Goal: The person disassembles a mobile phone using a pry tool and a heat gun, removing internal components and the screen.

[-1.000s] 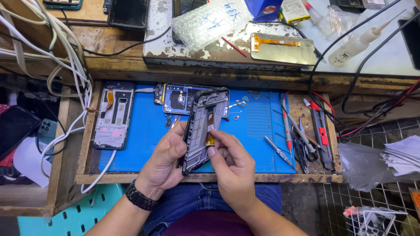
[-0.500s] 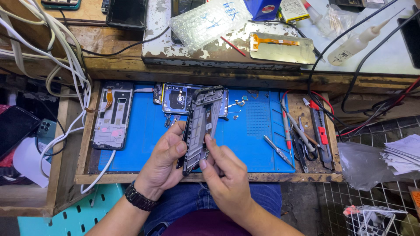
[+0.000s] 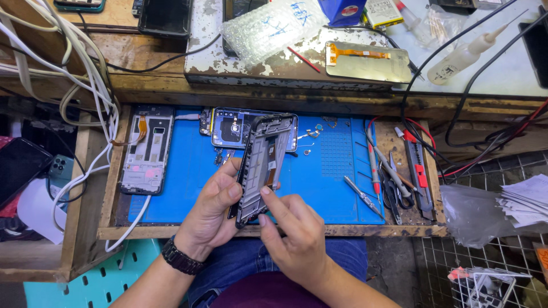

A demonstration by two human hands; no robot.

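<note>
While the left hand (image 3: 214, 211) grips the black phone frame (image 3: 264, 165) mid-frame, the right hand (image 3: 294, 231) pinches its lower edge, probably refitting a part, needing fine fingertip pressure next.

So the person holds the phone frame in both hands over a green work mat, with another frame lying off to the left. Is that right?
Not quite: the mat is blue, not green, as the head view shows. The rest holds: the left hand and right hand hold the phone frame over it, and another frame lies to the left.
</note>
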